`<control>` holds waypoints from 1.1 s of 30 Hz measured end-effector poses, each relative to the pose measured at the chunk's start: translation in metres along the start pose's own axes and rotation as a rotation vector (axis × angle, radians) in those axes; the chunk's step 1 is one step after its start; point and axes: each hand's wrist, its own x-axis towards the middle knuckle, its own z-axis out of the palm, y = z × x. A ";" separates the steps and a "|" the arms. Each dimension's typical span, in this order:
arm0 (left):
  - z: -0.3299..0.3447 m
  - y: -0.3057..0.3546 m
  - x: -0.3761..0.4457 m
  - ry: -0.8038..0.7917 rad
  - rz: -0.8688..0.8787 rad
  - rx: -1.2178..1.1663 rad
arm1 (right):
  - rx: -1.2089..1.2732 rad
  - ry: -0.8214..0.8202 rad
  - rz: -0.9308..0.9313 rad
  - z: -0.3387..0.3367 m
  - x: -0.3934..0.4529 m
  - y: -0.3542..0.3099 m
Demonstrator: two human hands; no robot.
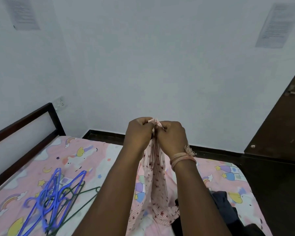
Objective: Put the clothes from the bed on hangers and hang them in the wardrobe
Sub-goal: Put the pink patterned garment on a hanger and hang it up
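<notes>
Two hands raised together above the bed (85, 150), left hand (140, 133) and right hand (173, 137) both curled and pinching the top edge of a pink patterned garment (156, 181). Garment hanging down from the grip between the forearms, lower hem draped on the unicorn-print sheet. No hanger inside it yet, as far as can be seen.

Still early, by the look of it. A heap of blue hangers (53, 193) tangled with a dark green hanger (80, 198), lying on the sheet to the left, apart from the held garment. A pile of dark clothes (223, 203) on the bed to the right, just beside the garment's hem, untouched. Wardrobe not in view; only a dark door (283, 116) at the right edge and a pale wall behind.

Left to do, judged from this: find the neckline or shoulders of the pink garment, thread a hanger in, carry it off to the wardrobe, then repeat for the dark pile. Nothing visibly hung so far. A thread band (182, 159) tied round the right wrist.
</notes>
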 end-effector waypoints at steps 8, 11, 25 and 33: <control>-0.007 0.021 0.000 -0.205 -0.052 0.038 | -0.028 -0.140 -0.087 -0.012 -0.003 -0.001; -0.019 0.025 -0.003 -0.280 -0.060 -0.008 | 0.052 -0.032 -0.090 -0.026 0.000 0.014; -0.084 0.017 0.013 -0.376 0.152 0.662 | 0.256 -0.430 -0.244 -0.088 0.013 -0.004; -0.062 0.116 0.038 -0.301 0.418 0.988 | -0.072 -0.111 -0.404 -0.091 0.066 -0.041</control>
